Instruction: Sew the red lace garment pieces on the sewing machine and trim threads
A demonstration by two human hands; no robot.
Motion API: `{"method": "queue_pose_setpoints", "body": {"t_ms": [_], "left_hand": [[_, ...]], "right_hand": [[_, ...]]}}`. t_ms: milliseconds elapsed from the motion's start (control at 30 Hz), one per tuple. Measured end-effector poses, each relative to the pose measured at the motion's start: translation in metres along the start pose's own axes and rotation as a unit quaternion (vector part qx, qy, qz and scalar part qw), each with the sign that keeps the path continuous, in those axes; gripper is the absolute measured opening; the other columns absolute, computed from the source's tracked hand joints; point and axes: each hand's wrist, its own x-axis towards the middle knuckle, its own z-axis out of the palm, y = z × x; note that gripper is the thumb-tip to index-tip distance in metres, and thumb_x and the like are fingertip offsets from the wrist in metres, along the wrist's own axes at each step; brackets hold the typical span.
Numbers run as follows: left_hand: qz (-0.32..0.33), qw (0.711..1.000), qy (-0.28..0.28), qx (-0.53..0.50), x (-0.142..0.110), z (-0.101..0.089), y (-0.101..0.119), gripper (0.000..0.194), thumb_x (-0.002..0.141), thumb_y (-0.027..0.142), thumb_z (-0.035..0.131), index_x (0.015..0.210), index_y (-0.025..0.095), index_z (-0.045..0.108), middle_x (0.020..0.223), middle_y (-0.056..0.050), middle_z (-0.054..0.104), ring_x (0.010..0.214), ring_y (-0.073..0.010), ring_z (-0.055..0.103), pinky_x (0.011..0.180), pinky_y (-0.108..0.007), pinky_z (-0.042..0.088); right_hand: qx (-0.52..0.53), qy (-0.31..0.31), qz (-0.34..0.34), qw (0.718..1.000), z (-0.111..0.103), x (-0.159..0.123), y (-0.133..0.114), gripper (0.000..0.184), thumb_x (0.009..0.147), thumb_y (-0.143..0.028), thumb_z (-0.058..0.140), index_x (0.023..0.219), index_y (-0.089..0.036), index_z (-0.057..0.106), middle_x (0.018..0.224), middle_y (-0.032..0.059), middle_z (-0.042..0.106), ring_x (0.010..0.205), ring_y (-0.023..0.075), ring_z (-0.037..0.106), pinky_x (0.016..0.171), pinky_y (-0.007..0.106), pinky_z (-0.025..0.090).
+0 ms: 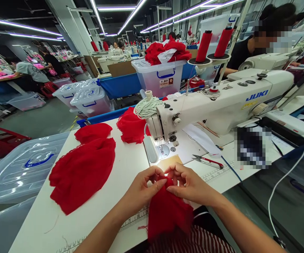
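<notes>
Together, two hands (143, 184) (192, 184) pinch one red cloth (166, 212).

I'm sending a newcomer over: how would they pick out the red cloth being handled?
Find the white sewing machine, then the near edge of the white table. There, the left hand and right hand pinch one red cloth near its top. Other red pieces lie loose on the table; this one is held.

The left forearm (107, 223) and right forearm (236, 219) converge; the left hand (144, 185) and right hand (191, 184) nearly meet, each with fingers (154, 170) curled toward its thumb (157, 187).
</notes>
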Motion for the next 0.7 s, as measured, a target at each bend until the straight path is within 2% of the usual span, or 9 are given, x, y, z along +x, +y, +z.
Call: {"method": "queue_pose_setpoints", "body": {"t_ms": [67, 133, 200, 367, 467, 533, 600, 700], "left_hand": [[0.007, 0.999, -0.008, -0.041, -0.002, 0.0, -0.004, 0.018, 0.085, 0.036, 0.056, 0.078, 0.02, 0.054, 0.073, 0.003, 0.048, 0.069, -0.0132, 0.042, 0.066, -0.027, 0.034], [0.012, 0.997, -0.027, -0.071, -0.003, -0.002, -0.008, 0.019, 0.085, 0.038, 0.057, 0.079, 0.02, 0.053, 0.073, 0.003, 0.046, 0.069, -0.0126, 0.04, 0.065, -0.026, 0.034], [0.015, 0.995, -0.053, -0.085, -0.003, -0.006, -0.011, 0.019, 0.085, 0.038, 0.058, 0.08, 0.02, 0.053, 0.074, 0.003, 0.046, 0.069, -0.0122, 0.04, 0.065, -0.026, 0.033], [0.003, 0.995, -0.065, -0.079, -0.003, -0.016, -0.009, 0.019, 0.085, 0.038, 0.056, 0.081, 0.02, 0.053, 0.075, 0.003, 0.047, 0.07, -0.012, 0.041, 0.067, -0.025, 0.035], [-0.006, 0.999, -0.052, 0.013, -0.004, -0.015, -0.002, 0.019, 0.085, 0.037, 0.055, 0.078, 0.02, 0.052, 0.073, 0.003, 0.048, 0.07, -0.0129, 0.043, 0.067, -0.026, 0.036], [-0.005, 0.995, -0.024, 0.096, -0.005, -0.011, -0.002, 0.018, 0.085, 0.035, 0.052, 0.076, 0.021, 0.049, 0.071, 0.003, 0.049, 0.068, -0.0135, 0.044, 0.061, -0.025, 0.035], [0.018, 0.983, 0.039, 0.179, -0.006, -0.004, -0.005, 0.015, 0.086, 0.032, 0.047, 0.076, 0.022, 0.046, 0.071, 0.003, 0.05, 0.066, -0.0143, 0.045, 0.057, -0.025, 0.035], [0.083, 0.939, 0.138, 0.303, -0.005, 0.005, -0.016, 0.011, 0.087, 0.028, 0.041, 0.079, 0.022, 0.045, 0.07, 0.002, 0.054, 0.064, -0.016, 0.048, 0.061, -0.029, 0.037]], "right_hand": [[0.051, -0.035, 0.04, 0.997, -0.001, 0.002, 0.001, 0.029, 0.079, -0.044, 0.066, 0.086, -0.018, 0.056, 0.066, -0.0052, 0.047, 0.056, 0.0084, 0.039, 0.051, 0.022, 0.029], [0.091, -0.056, 0.071, 0.992, -0.001, 0.005, 0.001, 0.042, 0.083, -0.057, 0.054, 0.072, -0.017, 0.054, 0.058, -0.0061, 0.04, 0.05, 0.0071, 0.031, 0.047, 0.022, 0.023], [0.1, -0.059, 0.078, 0.99, -0.001, 0.007, -0.001, 0.049, 0.084, -0.062, 0.049, 0.064, -0.017, 0.051, 0.056, -0.0062, 0.038, 0.049, 0.0067, 0.028, 0.046, 0.023, 0.02], [0.132, -0.047, 0.018, 0.99, 0.0, 0.007, -0.004, 0.037, 0.075, -0.052, 0.068, 0.073, -0.017, 0.055, 0.066, -0.0049, 0.045, 0.059, 0.0079, 0.036, 0.054, 0.021, 0.028], [0.15, -0.01, -0.016, 0.989, 0.002, 0.005, -0.002, 0.034, 0.077, -0.048, 0.068, 0.075, -0.017, 0.054, 0.068, -0.0046, 0.046, 0.061, 0.0082, 0.037, 0.057, 0.022, 0.03], [0.137, 0.007, -0.01, 0.991, 0.006, 0.005, 0.001, 0.033, 0.078, -0.047, 0.067, 0.074, -0.018, 0.053, 0.066, -0.0052, 0.045, 0.058, 0.0079, 0.035, 0.055, 0.022, 0.029], [0.112, 0.032, 0.009, 0.993, 0.011, 0.004, 0.003, 0.033, 0.078, -0.048, 0.066, 0.075, -0.018, 0.052, 0.065, -0.0055, 0.045, 0.057, 0.008, 0.036, 0.054, 0.022, 0.029], [0.071, 0.051, 0.042, 0.995, 0.017, 0.004, 0.003, 0.036, 0.077, -0.051, 0.065, 0.084, -0.018, 0.054, 0.067, -0.0048, 0.047, 0.059, 0.0093, 0.039, 0.055, 0.023, 0.031]]}}
